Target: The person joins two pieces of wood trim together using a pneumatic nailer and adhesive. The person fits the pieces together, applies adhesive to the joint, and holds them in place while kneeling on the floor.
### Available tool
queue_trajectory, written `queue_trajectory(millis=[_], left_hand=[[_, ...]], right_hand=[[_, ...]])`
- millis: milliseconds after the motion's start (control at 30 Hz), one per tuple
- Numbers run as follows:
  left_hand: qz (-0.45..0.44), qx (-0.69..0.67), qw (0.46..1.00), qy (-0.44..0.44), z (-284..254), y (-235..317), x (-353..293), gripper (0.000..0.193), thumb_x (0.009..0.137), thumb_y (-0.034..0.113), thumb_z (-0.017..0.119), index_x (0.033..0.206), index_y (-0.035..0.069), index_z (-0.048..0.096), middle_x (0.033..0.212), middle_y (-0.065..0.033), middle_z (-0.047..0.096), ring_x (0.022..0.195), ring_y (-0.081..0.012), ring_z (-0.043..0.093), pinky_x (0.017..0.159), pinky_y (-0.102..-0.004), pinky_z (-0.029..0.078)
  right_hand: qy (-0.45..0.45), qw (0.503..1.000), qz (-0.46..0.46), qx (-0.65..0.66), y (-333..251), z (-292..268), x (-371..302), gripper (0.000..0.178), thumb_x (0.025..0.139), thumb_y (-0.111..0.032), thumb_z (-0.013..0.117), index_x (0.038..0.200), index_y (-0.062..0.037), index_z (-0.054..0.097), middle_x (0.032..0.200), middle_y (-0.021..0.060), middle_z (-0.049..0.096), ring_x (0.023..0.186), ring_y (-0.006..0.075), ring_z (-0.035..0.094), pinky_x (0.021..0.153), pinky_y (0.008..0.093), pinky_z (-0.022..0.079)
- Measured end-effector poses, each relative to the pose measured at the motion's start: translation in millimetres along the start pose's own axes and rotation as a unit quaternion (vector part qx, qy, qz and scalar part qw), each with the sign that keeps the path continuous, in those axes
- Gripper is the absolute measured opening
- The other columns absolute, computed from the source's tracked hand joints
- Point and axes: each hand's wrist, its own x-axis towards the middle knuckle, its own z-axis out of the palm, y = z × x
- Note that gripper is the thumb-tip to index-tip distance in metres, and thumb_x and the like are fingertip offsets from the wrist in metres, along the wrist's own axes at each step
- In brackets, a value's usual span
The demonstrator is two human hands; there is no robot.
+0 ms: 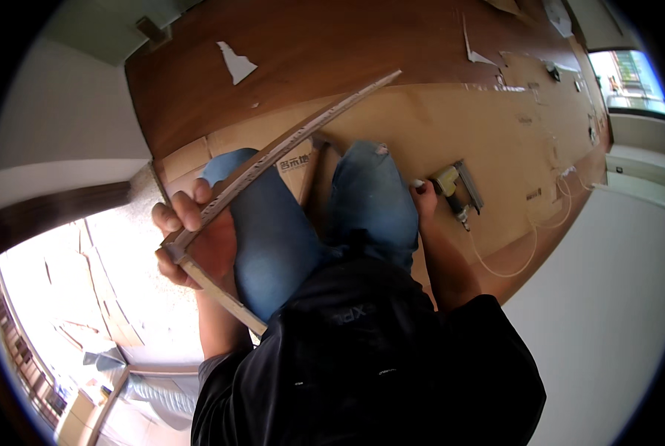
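My left hand (206, 241) grips two thin wooden strips where they meet at an angled corner. One long wooden strip (295, 139) reaches up and away over my left knee. A shorter strip (225, 293) runs back toward my body, its near end against my black shirt. Beside my right knee, my right hand (424, 201) is closed, with a small pale end showing at its fingertips that I cannot make out. Just to the right of that hand is a nail gun (448, 181), olive-yellow and black; whether the fingers touch it is unclear.
Brown cardboard (496, 134) covers the floor under and ahead of me. A pale air hose (515, 273) curves from the nail gun toward the far right. White scraps (236, 63) lie on the reddish-brown floor (310, 44). A white panel (593, 260) stands to my right.
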Motion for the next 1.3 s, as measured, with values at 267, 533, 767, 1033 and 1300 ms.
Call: queue_trajectory(millis=[267,533,767,1033,1300], left_hand=[[-0.019,0.040,0.998,-0.045,2,-10,9,0.036,0.101,0.046,0.063,0.123,0.017,0.061,0.114,-0.0070,0.063,0.128,-0.0303,0.048,0.116,-0.0459,0.030],[0.006,0.130,0.989,-0.067,16,-4,25,0.035,0.092,0.038,0.071,0.115,0.012,0.065,0.104,-0.0136,0.068,0.120,-0.0325,0.054,0.108,-0.0491,0.040],[0.102,0.391,0.896,-0.185,10,-2,30,0.035,0.085,0.032,0.079,0.105,0.005,0.068,0.100,-0.0155,0.072,0.109,-0.0377,0.063,0.094,-0.0501,0.047],[0.131,0.415,0.876,-0.208,17,-9,28,0.034,0.086,0.035,0.079,0.102,0.007,0.068,0.099,-0.0122,0.073,0.106,-0.0361,0.066,0.089,-0.0478,0.045],[0.148,0.453,0.856,-0.201,22,-10,26,0.033,0.087,0.040,0.081,0.099,0.011,0.070,0.101,-0.0050,0.071,0.106,-0.0301,0.067,0.087,-0.0431,0.040]], right_hand=[[-0.090,0.986,0.026,0.139,79,6,14,0.038,0.095,-0.019,0.075,0.127,-0.0011,0.065,0.117,0.0170,0.074,0.108,0.0289,0.070,0.093,0.0402,0.055],[-0.167,0.853,0.209,0.449,93,-30,-1,0.059,0.098,-0.019,0.071,0.149,0.0005,0.046,0.144,0.0237,0.056,0.119,0.0340,0.063,0.101,0.0435,0.052],[-0.012,0.998,0.067,0.005,8,-76,-67,0.064,0.098,-0.015,0.070,0.152,0.0020,0.041,0.141,0.0194,0.057,0.120,0.0305,0.061,0.103,0.0415,0.051],[0.008,0.945,-0.109,0.308,-206,-123,-81,0.032,0.103,0.002,0.058,0.135,0.0013,0.058,0.122,0.0124,0.067,0.110,0.0199,0.064,0.100,0.0326,0.050],[-0.318,0.795,-0.433,0.281,-389,-135,-159,0.021,0.095,-0.004,0.072,0.115,0.0037,0.066,0.116,0.0192,0.069,0.095,0.0268,0.068,0.081,0.0346,0.056]])
